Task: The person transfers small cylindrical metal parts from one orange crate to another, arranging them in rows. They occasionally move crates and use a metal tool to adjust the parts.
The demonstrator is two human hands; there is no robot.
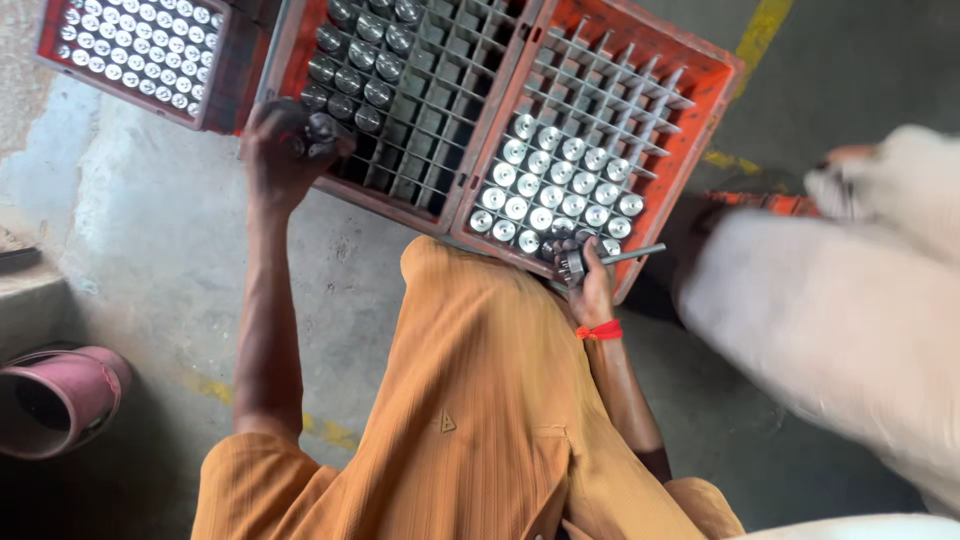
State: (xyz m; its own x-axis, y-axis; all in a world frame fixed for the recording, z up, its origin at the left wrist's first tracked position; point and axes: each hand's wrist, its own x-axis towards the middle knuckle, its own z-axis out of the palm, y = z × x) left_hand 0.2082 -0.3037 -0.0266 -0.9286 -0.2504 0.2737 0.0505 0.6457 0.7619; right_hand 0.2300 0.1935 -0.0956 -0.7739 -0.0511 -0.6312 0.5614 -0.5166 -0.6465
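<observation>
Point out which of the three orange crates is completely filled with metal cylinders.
The far-left crate: every visible cell holds a cylinder. The middle crate and right crate still show many open cells.

Even daylight, moderately bright; glare on the metal cylinder tops point(545, 185); lower left dim; heavy motion blur on the pale figure point(850, 300) at right.

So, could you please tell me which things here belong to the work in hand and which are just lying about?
In use:
- left hand gripping metal cylinders
- middle crate, part filled
- right hand holding a metal gauge
- right crate of shiny cylinders

Lying about:
- full far-left crate
- pink bucket on its side
- blurred white cloth of someone nearby
</observation>
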